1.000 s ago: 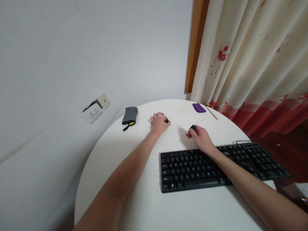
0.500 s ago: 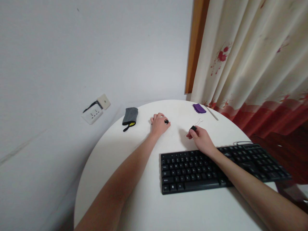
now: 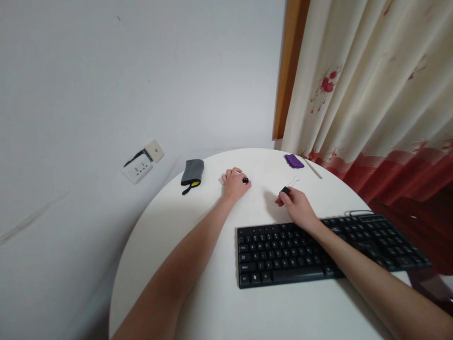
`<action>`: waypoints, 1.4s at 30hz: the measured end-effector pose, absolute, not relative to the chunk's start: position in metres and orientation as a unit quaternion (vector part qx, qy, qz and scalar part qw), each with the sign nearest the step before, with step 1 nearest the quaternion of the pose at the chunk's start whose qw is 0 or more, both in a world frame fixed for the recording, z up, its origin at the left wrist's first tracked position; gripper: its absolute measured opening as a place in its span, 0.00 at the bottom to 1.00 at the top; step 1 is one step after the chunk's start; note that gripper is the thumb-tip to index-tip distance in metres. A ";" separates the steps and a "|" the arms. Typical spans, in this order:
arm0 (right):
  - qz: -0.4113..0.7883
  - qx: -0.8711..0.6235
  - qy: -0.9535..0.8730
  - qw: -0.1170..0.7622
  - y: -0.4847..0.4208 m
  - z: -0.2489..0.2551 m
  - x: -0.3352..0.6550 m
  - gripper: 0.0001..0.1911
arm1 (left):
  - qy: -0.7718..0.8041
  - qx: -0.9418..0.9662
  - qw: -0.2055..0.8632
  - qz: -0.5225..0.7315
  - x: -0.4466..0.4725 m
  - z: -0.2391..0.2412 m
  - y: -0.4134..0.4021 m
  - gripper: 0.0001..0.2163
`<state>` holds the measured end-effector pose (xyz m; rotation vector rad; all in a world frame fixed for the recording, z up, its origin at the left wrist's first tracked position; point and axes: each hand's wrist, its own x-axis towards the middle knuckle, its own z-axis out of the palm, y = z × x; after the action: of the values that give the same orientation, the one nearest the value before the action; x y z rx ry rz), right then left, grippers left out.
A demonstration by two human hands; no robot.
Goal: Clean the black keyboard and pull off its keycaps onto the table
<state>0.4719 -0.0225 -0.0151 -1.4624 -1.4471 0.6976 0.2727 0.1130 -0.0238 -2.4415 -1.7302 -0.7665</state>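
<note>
Scuffed pale wall [image 3: 198, 71], wooden trim [image 3: 293, 66], floral curtain [image 3: 368, 94] — red-hemmed, reddish floor [image 3: 432, 222], round table [image 3: 152, 236]

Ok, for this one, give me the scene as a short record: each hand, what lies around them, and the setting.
Right hand: pinches a black binder clip with wire handles
Left hand: by a small black object, partly hidden; grasp unclear
Under right forearm: black keyboard
Left of left hand: grey pouch, yellow showing at its opening
Far right side: purple cloth, pale thin stick
Surface: white rounded table
Background: wall socket, floral curtain
</note>
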 end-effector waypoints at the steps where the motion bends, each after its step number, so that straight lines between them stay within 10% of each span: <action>1: 0.284 -0.596 -0.590 0.465 -0.023 -0.015 0.472 0.12 | -0.560 -0.790 0.026 -0.248 0.273 -0.024 0.113 0.06; 15: 0.229 -0.608 -0.599 0.468 -0.025 -0.004 0.477 0.13 | -0.479 -0.819 -0.017 -0.315 0.277 -0.002 0.092 0.10; 32: 0.352 -0.456 -0.754 0.316 -0.047 0.049 0.511 0.11 | -0.117 -0.842 -0.527 -0.002 0.303 0.007 0.056 0.10; 42: 0.422 -0.400 -0.772 0.257 -0.051 0.047 0.508 0.13 | -0.150 -0.856 -0.495 0.008 0.306 0.002 0.051 0.15</action>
<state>0.5081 -0.0512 0.0474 -1.0837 -2.0933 1.1457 0.3060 0.0510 0.0016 -4.1145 -0.7215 0.0374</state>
